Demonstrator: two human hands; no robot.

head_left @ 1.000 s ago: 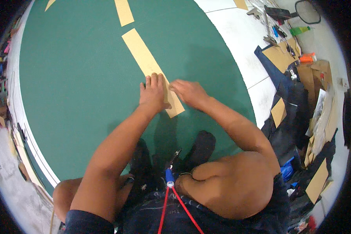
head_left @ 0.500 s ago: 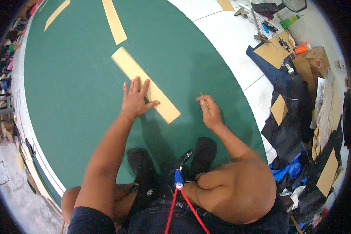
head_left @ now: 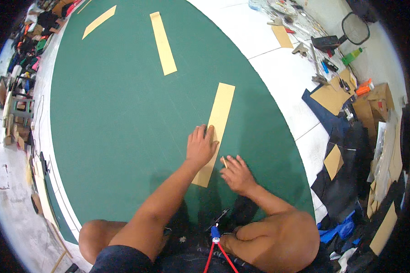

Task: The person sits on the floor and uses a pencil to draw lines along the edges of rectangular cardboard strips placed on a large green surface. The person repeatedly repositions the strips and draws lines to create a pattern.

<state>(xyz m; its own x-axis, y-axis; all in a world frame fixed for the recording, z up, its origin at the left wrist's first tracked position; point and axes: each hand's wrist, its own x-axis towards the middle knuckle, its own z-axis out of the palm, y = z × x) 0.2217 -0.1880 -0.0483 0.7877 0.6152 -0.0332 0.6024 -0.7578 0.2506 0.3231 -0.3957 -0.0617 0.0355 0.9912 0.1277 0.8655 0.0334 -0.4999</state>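
Note:
A long pale-yellow cardboard strip [head_left: 224,103] lies slanted on a wide sheet of green fabric [head_left: 118,123]. My left hand [head_left: 201,147] rests on the strip's left edge near its middle, fingers laid flat on it. My right hand [head_left: 238,176] is just right of the strip's lower part. Its fingers are closed around a thin pale stick [head_left: 224,162], whose tip points toward the strip. I cannot make out exactly what kind of stick it is.
Two more yellow strips lie farther off, an upright one [head_left: 163,45] and a slanted one [head_left: 99,22]. Dark fabric scraps [head_left: 344,168] and cardboard pieces [head_left: 330,95] crowd the right side. My bent knees [head_left: 278,239] flank the near edge. Clutter lines the far left.
The strip under my left hand has turned and shifted right and nearer. Both hands have come closer together, with the right hand now beside the strip. The view has also shifted.

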